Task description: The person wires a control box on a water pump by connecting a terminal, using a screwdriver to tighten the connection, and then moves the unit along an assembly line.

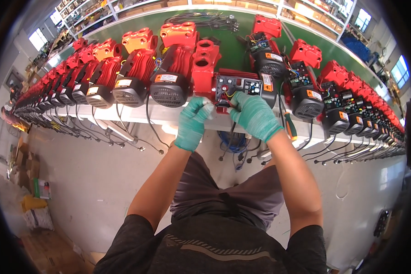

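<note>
In front of me a red water pump (204, 68) lies on its side, its motor pointing right. Its terminal box is uncovered, and a circuit board (236, 86) and thin wires show inside. My right hand (256, 116), in a green-striped glove, has its fingers bent together at the box's near edge, beside a yellowish wire; what they grip is hidden. Just left of the box, my gloved left hand (192, 123) is closed in a pinch, with its fingertips near the red casing. Whatever is between those fingers is too small to make out.
A row of closed-up pumps (169, 86) stands to the left; pumps with exposed boards (306, 98) stand to the right. Their cables hang over the bench edge. An orange-and-green-handled screwdriver (290, 127) hangs near my right forearm. Loose cables (205, 19) lie on the green bench top (235, 43).
</note>
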### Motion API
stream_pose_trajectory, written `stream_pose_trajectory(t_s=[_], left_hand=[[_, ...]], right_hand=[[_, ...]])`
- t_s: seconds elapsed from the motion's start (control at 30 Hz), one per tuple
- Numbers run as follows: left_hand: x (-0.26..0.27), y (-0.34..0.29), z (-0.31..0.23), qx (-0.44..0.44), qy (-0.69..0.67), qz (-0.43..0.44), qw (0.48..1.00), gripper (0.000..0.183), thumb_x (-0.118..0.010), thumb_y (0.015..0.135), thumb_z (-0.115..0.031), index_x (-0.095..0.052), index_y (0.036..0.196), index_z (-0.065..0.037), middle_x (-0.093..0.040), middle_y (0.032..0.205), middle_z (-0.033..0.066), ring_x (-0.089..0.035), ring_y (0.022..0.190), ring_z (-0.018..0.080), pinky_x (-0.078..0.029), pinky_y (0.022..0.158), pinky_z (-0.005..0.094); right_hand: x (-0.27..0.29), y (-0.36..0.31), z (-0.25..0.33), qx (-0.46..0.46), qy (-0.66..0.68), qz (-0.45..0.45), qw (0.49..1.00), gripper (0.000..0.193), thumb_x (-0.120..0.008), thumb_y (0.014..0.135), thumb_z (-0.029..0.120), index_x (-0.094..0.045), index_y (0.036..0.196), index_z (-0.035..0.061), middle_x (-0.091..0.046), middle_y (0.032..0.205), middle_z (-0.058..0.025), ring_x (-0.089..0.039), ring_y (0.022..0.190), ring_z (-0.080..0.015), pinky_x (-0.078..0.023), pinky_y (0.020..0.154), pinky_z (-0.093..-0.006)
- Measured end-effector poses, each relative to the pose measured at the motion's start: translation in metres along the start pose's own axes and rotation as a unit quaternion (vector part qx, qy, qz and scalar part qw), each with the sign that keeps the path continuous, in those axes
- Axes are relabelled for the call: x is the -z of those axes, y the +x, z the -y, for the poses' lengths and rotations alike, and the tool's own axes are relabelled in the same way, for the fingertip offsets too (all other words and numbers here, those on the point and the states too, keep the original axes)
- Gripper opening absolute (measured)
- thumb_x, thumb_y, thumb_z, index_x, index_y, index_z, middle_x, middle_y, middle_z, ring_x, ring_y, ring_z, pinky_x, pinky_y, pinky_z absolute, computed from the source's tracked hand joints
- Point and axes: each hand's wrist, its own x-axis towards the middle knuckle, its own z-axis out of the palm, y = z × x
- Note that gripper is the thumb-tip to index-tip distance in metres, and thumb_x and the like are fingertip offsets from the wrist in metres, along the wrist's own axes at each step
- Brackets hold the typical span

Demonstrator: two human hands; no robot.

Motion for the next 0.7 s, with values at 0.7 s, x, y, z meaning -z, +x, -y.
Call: stream_pose_trajectory(t_s=[0.7], left_hand=[[-0.031,0.006,-0.028,-0.145,0.289,0.078,0.943,0.012,-0.061,0.101,-0.004,-0.062,0.112,-0.001,-0.069,0.115,0.0062,-0.061,0.087,0.0104,-0.052,0.081,0.0267]], right_hand=[[-0.046,-0.037,0.009,0.024,-0.083,-0.286,0.954,0.018,-0.074,0.09,0.014,-0.074,0.107,0.008,-0.067,0.092,-0.0117,-0.069,0.075,-0.0316,-0.055,0.065,-0.0399]])
